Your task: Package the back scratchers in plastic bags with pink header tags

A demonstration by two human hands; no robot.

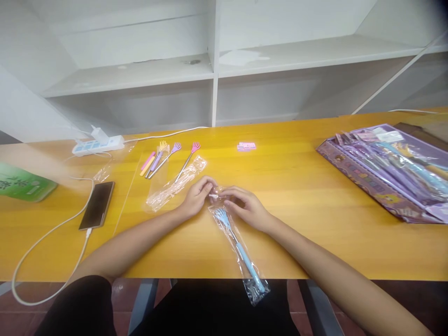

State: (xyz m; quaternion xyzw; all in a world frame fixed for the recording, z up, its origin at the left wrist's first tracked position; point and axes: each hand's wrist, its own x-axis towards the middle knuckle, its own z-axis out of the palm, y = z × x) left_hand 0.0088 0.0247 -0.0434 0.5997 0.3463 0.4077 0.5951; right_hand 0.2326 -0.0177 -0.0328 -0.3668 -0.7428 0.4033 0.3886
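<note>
A blue back scratcher lies in a clear plastic bag, its claw end toward my hands and its handle end out past the table's front edge. My left hand is closed on the bag's far end, thumb against fingers. From the other side, my right hand pinches the same end with bent fingers. Beyond my left hand lie a pink-headed back scratcher, a purple-headed one and a yellow-headed one. Loose coloured handles are beside them, and crumpled clear bags lie closer.
On the right, a purple box holds several bagged back scratchers. A small pink-and-white label lies at the back. To the left are a phone on a white cable, a power strip and a green package. Shelves rise behind.
</note>
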